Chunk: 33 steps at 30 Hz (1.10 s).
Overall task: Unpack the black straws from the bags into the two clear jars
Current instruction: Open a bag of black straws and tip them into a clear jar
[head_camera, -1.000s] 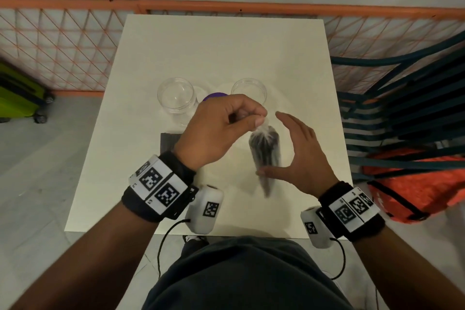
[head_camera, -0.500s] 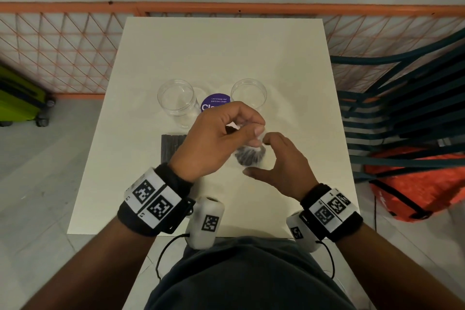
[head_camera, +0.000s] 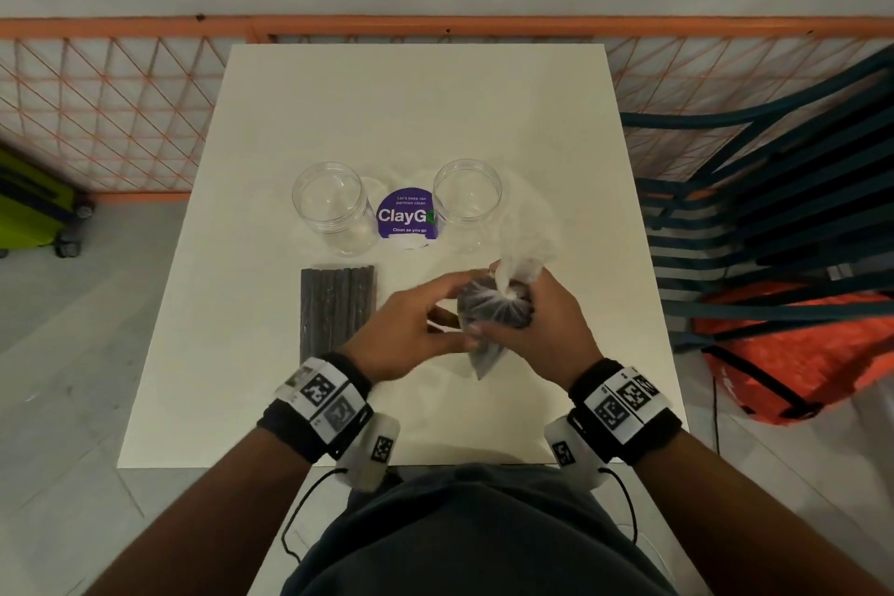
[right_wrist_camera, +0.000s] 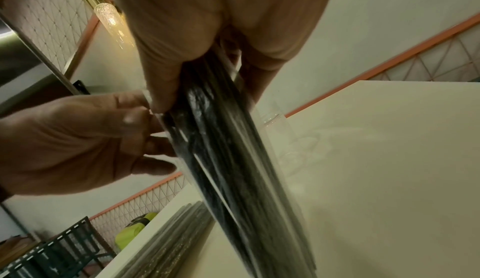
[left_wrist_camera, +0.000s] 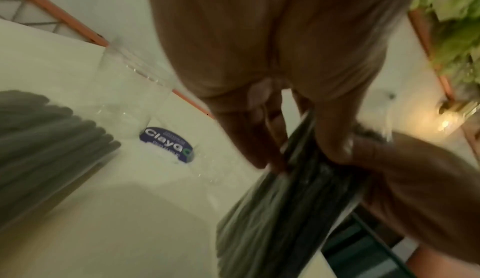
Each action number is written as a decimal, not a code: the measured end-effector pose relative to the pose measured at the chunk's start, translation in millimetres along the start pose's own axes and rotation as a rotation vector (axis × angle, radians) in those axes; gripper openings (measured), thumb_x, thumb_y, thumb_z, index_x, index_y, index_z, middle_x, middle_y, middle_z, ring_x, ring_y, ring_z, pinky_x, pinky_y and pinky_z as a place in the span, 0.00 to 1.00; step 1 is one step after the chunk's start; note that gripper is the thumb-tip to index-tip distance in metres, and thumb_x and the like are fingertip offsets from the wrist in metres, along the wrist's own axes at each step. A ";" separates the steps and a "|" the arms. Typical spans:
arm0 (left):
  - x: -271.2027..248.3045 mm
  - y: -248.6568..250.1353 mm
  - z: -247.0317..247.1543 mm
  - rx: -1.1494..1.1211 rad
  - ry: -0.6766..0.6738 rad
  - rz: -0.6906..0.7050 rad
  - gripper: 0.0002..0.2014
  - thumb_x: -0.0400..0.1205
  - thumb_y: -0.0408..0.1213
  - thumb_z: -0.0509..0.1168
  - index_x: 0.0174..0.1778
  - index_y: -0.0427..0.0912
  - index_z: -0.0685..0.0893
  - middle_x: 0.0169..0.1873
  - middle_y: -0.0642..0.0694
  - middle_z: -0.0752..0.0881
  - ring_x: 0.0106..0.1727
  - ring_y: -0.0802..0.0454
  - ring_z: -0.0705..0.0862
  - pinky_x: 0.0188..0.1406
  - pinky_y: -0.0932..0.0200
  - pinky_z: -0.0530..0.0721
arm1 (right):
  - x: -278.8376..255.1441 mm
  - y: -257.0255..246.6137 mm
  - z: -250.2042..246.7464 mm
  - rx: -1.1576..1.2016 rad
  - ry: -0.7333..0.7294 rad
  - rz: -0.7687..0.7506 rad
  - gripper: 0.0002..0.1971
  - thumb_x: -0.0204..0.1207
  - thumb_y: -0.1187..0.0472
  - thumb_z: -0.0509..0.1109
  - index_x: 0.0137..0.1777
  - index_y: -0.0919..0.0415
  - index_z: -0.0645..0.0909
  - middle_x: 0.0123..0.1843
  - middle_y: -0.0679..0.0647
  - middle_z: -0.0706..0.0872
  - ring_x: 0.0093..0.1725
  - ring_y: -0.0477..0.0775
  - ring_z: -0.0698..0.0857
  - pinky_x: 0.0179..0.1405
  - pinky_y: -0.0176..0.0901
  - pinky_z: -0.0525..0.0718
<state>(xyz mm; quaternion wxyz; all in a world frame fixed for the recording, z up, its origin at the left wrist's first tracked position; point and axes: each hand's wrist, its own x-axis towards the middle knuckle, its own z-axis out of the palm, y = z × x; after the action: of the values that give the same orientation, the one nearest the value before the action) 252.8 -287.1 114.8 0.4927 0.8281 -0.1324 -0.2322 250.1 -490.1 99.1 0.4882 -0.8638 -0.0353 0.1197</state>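
Observation:
Two clear jars, the left jar (head_camera: 329,203) and the right jar (head_camera: 467,194), stand uncapped and hold nothing mid-table. My right hand (head_camera: 551,324) grips a clear bag of black straws (head_camera: 493,310) held upright above the table, its twisted plastic top sticking up. In the right wrist view the bag (right_wrist_camera: 233,159) runs down from that palm. My left hand (head_camera: 435,310) pinches the bag's side; its fingers (right_wrist_camera: 145,118) curl at the plastic. A second bag of straws (head_camera: 338,310) lies flat on the table to the left of my hands.
A round purple sticker (head_camera: 406,215) sits on the white table (head_camera: 416,111) between the jars. An orange mesh fence (head_camera: 121,111) runs behind and to the left. Dark green chairs (head_camera: 774,189) and an orange bag (head_camera: 798,353) stand close on the right.
The left hand held the bag by its top; the right hand has now closed round the bag, and the left hand has dropped to the bag's side. The bag has moved slightly right.

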 end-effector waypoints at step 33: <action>20.0 65.3 -14.6 -0.346 0.369 0.149 0.18 0.73 0.27 0.78 0.56 0.45 0.87 0.38 0.53 0.89 0.41 0.60 0.87 0.44 0.63 0.87 | -15.7 16.3 -6.8 -0.093 0.225 -0.193 0.49 0.49 0.28 0.80 0.67 0.51 0.68 0.65 0.46 0.72 0.60 0.48 0.76 0.57 0.41 0.77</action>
<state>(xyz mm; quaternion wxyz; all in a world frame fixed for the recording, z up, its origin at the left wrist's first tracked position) 278.0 -316.4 173.0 0.6585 0.7479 -0.0594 -0.0594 235.7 -507.0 91.4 0.4579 -0.8859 -0.0688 -0.0271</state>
